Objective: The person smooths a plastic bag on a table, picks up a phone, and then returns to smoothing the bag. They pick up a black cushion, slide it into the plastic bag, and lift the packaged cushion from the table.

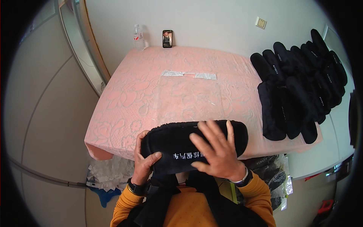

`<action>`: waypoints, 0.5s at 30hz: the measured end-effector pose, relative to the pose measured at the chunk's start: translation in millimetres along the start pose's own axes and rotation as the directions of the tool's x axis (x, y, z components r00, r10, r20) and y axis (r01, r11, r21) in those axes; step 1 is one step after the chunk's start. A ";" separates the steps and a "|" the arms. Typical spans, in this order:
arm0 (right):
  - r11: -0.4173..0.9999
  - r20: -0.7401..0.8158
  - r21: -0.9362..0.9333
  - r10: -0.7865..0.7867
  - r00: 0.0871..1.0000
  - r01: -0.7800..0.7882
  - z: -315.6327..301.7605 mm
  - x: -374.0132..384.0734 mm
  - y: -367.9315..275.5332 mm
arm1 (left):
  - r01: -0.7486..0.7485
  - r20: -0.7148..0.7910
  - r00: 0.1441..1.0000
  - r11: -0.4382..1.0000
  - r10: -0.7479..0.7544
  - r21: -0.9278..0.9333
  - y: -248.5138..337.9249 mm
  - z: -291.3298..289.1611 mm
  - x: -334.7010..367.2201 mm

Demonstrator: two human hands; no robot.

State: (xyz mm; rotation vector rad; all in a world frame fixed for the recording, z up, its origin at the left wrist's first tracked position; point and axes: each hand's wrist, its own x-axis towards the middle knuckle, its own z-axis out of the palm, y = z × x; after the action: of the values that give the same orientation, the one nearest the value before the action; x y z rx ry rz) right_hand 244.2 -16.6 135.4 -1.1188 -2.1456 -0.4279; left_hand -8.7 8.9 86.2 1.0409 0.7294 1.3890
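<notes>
A black soft cushion [170,138] with white lettering is held up at the near edge of the pink-covered table. My left hand [145,160] grips its left end, thumb on the front and fingers wrapped behind. Across the right part of the cushion's front lies my right hand [219,155], slightly blurred, its fingers spread and not closed round anything. A gathered seam runs along the upper edge of the cushion. Just beyond it, a clear plastic bag [189,94] with a whitish strip at its far end lies flat on the table.
Several similar black cushions [274,113] are piled at the table's right side. At the back stand a clear bottle [138,38] and a propped-up phone [167,39]. Clear plastic bags [107,174] sit below the near left edge; packed dark items [278,178] are below the right.
</notes>
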 end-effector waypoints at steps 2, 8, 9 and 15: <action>0.995 0.123 0.004 -0.097 0.988 0.097 1.3 3.3 -8.0 | -0.005 0.025 1.000 1.000 0.005 -0.004 0.0 0.8 -0.2; 0.999 0.187 0.020 0.028 0.982 -0.032 12.9 -3.1 17.7 | 0.065 0.060 0.996 0.998 -0.064 -0.007 -3.4 -5.3 18.1; 0.998 0.199 0.040 0.034 0.979 -0.042 18.2 -0.2 21.8 | 0.075 0.073 0.994 0.997 -0.076 0.005 -4.3 -7.4 23.0; 0.992 0.219 0.100 0.052 0.974 -0.075 51.5 -1.1 32.9 | -0.145 0.111 0.989 0.828 0.101 0.542 -10.6 -17.2 38.7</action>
State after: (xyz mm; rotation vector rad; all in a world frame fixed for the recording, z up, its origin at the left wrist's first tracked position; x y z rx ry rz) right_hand 250.3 30.5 97.0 -1.2156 -2.2823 -0.1637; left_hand -16.1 50.7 76.1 1.6100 1.0542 1.2618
